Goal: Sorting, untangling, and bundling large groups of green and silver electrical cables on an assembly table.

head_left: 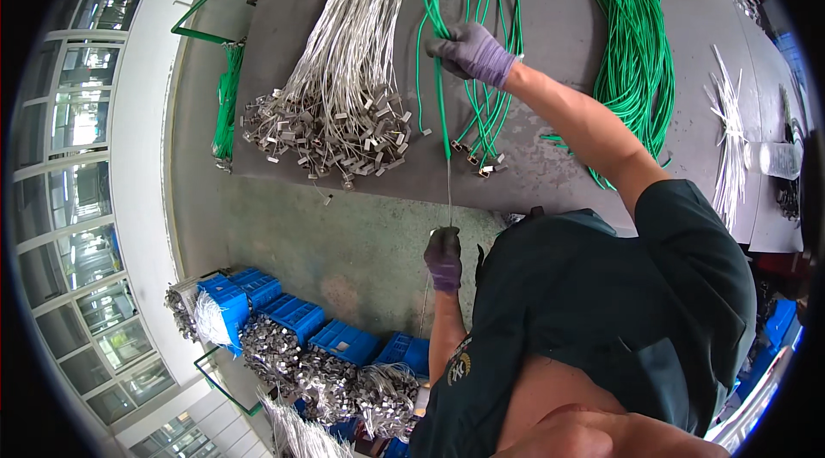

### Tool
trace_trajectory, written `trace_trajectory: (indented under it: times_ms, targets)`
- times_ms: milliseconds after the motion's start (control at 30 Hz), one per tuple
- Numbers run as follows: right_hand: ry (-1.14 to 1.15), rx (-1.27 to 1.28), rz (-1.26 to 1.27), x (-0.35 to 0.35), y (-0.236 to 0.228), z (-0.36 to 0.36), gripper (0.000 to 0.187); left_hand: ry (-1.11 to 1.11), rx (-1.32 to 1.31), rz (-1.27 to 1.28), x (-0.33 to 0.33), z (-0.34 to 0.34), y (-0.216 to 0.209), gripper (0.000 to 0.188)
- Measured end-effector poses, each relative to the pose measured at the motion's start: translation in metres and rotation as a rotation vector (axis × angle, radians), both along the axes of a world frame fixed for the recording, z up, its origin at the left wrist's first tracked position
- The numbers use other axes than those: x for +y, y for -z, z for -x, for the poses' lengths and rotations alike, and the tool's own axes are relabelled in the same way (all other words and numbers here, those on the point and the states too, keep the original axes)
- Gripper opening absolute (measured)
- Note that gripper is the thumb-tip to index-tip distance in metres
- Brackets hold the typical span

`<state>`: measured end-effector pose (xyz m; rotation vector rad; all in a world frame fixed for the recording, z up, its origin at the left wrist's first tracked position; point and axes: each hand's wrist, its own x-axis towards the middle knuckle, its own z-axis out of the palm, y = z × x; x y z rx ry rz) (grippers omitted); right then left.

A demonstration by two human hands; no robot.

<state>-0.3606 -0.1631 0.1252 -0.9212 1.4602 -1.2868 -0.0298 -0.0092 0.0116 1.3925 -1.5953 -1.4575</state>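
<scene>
My right hand (474, 54), in a grey and purple glove, is closed around a green tube (443, 114) above the table. The tube hangs down past the table edge, and a thin steel wire (449, 192) comes out of its lower end. Lower down, beyond the edge, my gloved left hand (443, 259) is closed on that wire, which trails on below it. More green tubes with small metal blocks (486, 169) at their ends lie beside my right hand. To the left spreads a bundle of silver wires (357, 24) ending in many metal blocks (335, 136).
A thick bundle of green tubes (632, 63) lies on the grey table (550, 28) to the right, with white strips (729, 131) farther over. Blue crates (344, 339) and heaps of metal pieces (314, 381) stand at lower left. Green tubes (227, 106) hang from a green frame (210, 11).
</scene>
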Motion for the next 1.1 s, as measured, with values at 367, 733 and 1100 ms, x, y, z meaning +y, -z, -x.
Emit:
trace_trajectory:
  times_ms: [367,733,1100]
  targets:
    - [-0.181,0.364,-0.211,0.034,0.108,-0.053,0.018,0.083,-0.175,-0.321,-0.013,-0.015,0.021,0.02]
    - [0.103,0.243,-0.262,-0.014,0.101,0.04,0.038,0.08,-0.133,0.049,-0.024,0.01,0.024,0.014]
    - [-0.106,0.497,-0.157,0.023,0.063,-0.032,0.032,0.179,-0.026,-0.266,-0.045,0.002,-0.015,0.016]
